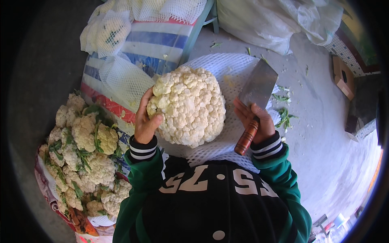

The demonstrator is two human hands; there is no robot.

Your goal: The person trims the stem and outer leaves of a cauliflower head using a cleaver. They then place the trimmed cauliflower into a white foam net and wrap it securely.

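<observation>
A large cream-white cauliflower head [188, 106] is held in front of my chest, florets facing up. My left hand [146, 117] grips its left side, thumb on top of the florets. In my right hand [255, 117] is a cleaver [259, 83] with a broad steel blade and a turned reddish wooden handle. Its blade points up and away to the right, apart from the cauliflower. White foam netting [225, 65] lies spread beneath the cauliflower, over my lap. The cauliflower's underside is hidden.
Several untrimmed cauliflowers [91, 164] are heaped at the left. Ahead, a striped plastic sheet [158, 35] bears net-wrapped cauliflowers [112, 30]. A large whitish plastic sack [258, 24] stands at the far right. Leaf scraps [285, 117] litter the concrete floor [319, 121]; a cardboard box [343, 77] is beyond.
</observation>
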